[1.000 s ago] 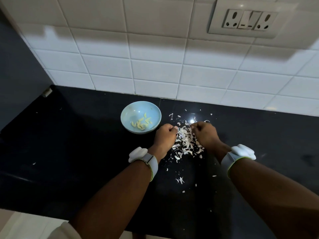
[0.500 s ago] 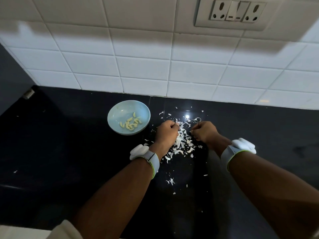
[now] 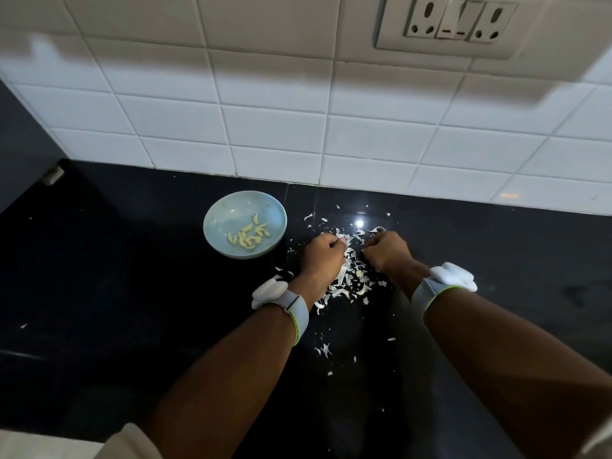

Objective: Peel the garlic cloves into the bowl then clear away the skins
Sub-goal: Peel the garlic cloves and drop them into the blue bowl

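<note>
Head view: papery white garlic skins (image 3: 349,276) litter the glossy black counter (image 3: 132,309) near its tiled back edge; left hand (image 3: 323,255) and right hand (image 3: 385,250) curl, fingertips among skins, grasp unclear. Round pale-blue bowl (image 3: 218,213) beside holds peeled cloves (image 3: 248,235).

Polished black stone surface (image 3: 132,293) — glossy, reflective; papery white skins (image 3: 347,279); smooth pale-blue bowl (image 3: 218,210); satin white wall tiles (image 3: 271,134).

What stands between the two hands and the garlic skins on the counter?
Nothing visible does. The left hand and right hand sit directly at the pile of garlic skins; the bowl stands off to the left.
</note>
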`<control>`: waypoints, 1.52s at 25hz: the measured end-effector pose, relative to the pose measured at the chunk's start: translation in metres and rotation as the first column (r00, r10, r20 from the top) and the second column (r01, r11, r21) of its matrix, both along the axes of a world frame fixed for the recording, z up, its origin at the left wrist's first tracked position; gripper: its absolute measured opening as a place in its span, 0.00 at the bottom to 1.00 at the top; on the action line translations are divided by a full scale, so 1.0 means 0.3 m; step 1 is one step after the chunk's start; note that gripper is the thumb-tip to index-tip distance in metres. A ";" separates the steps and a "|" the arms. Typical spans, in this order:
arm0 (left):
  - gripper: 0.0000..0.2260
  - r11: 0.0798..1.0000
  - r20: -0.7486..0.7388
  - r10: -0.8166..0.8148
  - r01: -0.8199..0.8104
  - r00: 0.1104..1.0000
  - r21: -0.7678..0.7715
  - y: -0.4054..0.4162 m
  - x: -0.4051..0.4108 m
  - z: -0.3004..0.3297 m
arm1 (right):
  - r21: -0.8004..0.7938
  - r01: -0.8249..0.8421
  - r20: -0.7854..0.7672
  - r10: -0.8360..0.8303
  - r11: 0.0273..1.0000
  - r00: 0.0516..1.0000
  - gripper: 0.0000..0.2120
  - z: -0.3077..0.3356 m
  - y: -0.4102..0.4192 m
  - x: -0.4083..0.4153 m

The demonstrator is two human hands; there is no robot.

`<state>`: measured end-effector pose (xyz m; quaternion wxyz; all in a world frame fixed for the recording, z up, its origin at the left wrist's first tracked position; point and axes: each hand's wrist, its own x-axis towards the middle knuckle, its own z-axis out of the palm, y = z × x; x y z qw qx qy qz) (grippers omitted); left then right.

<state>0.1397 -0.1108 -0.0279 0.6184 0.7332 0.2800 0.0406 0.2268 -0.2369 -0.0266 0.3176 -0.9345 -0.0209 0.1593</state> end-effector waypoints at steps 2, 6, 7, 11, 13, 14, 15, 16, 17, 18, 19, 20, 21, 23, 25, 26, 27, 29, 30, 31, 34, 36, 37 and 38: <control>0.10 1.000 -0.004 0.001 -0.001 1.000 -0.007 0.007 -0.007 0.001 | -0.041 -0.005 -0.013 0.005 0.999 1.000 0.06 0.008 0.014 -0.001; 0.08 0.999 -0.017 -0.011 0.011 1.000 -0.036 0.021 -0.033 0.010 | -0.166 -0.096 -0.033 0.092 0.982 0.995 0.14 0.036 0.045 -0.011; 0.07 0.999 -0.019 -0.017 0.017 1.000 -0.043 0.020 -0.035 0.013 | -0.156 -0.098 -0.013 0.097 0.983 0.995 0.14 0.036 0.043 -0.020; 0.05 0.985 0.010 0.021 -0.019 1.000 -0.172 0.037 -0.055 0.054 | 0.299 0.091 -0.035 -0.085 0.950 0.996 0.13 0.007 0.050 -0.116; 0.05 0.967 0.006 0.046 -0.043 0.999 -0.252 0.040 -0.055 0.058 | 0.508 0.145 -0.114 -0.100 0.849 0.988 0.13 0.019 0.062 -0.172; 0.07 0.960 0.012 0.049 -0.044 0.999 -0.278 0.039 -0.056 0.059 | 0.582 0.151 -0.145 -0.081 0.799 0.986 0.12 0.036 0.071 -0.194; 0.09 0.952 0.023 0.053 -0.043 0.998 -0.304 0.038 -0.060 0.062 | 0.639 0.146 -0.163 -0.052 0.755 0.985 0.11 0.058 0.080 -0.212; 0.08 0.945 0.038 0.061 -0.046 0.997 -0.323 0.038 -0.064 0.068 | 0.677 0.134 -0.167 -0.026 0.723 0.986 0.11 0.074 0.085 -0.222; 0.06 0.940 0.058 0.075 -0.051 0.996 -0.337 0.040 -0.067 0.073 | 0.701 0.115 -0.158 -0.004 0.704 0.987 0.11 0.083 0.088 -0.229; 0.05 0.937 0.076 0.087 -0.055 0.993 -0.345 0.041 -0.068 0.080 | 0.715 0.090 -0.137 0.013 0.694 0.990 0.11 0.088 0.089 -0.230; 0.05 0.935 0.087 0.095 -0.058 0.992 -0.350 0.044 -0.068 0.085 | 0.722 0.073 -0.119 0.020 0.689 0.993 0.10 0.091 0.089 -0.229; 0.05 0.931 0.093 0.100 -0.061 0.991 -0.359 0.046 -0.069 0.092 | 0.733 0.069 -0.110 0.017 0.677 0.994 0.08 0.093 0.091 -0.227; 0.05 0.924 0.095 0.108 -0.065 0.990 -0.377 0.049 -0.068 0.098 | 0.746 0.071 -0.105 0.011 0.662 0.994 0.08 0.098 0.093 -0.226; 0.04 0.901 0.092 0.131 -0.080 0.987 -0.427 0.052 -0.068 0.106 | 0.756 0.057 -0.085 0.012 0.652 0.996 0.08 0.114 0.100 -0.228; 0.03 0.883 0.082 0.158 -0.103 0.984 -0.458 0.054 -0.071 0.108 | 0.758 0.045 -0.080 0.024 0.650 0.996 0.10 0.122 0.104 -0.231; 0.03 0.884 0.085 0.167 -0.111 0.982 -0.455 0.054 -0.073 0.106 | 0.761 0.040 -0.080 0.033 0.648 0.996 0.10 0.121 0.103 -0.230; 0.03 0.891 0.092 0.174 -0.117 0.980 -0.439 0.055 -0.075 0.102 | 0.761 0.038 -0.084 0.041 0.648 0.996 0.11 0.120 0.103 -0.231; 0.05 0.924 0.123 0.188 -0.133 0.974 -0.358 0.051 -0.074 0.092 | 0.763 0.036 -0.091 0.052 0.646 0.994 0.12 0.115 0.107 -0.234; 0.06 0.944 0.143 0.201 -0.153 0.969 -0.292 0.046 -0.069 0.082 | 0.769 0.040 -0.100 0.057 0.638 0.993 0.12 0.112 0.111 -0.236; 0.07 0.956 0.163 0.225 -0.186 0.961 -0.225 0.037 -0.063 0.071 | 0.775 0.046 -0.108 0.060 0.631 0.992 0.12 0.110 0.113 -0.236; 0.06 0.947 0.193 0.320 -0.306 0.927 -0.102 0.008 -0.052 0.053 | 0.789 0.056 -0.135 0.084 0.611 0.987 0.10 0.103 0.130 -0.231; 0.07 0.938 0.177 0.340 -0.321 0.923 -0.131 0.006 -0.021 -0.005 | 0.801 0.085 -0.163 0.079 0.593 0.984 0.10 0.095 0.137 -0.227; 0.10 0.934 0.168 0.344 -0.318 0.924 -0.164 0.007 -0.003 -0.035 | 0.813 0.118 -0.190 0.067 0.571 0.980 0.10 0.093 0.141 -0.226; 0.11 0.936 0.157 0.336 -0.312 0.929 -0.161 0.004 -0.001 -0.036 | 0.827 0.154 -0.220 0.058 0.540 0.974 0.10 0.093 0.143 -0.230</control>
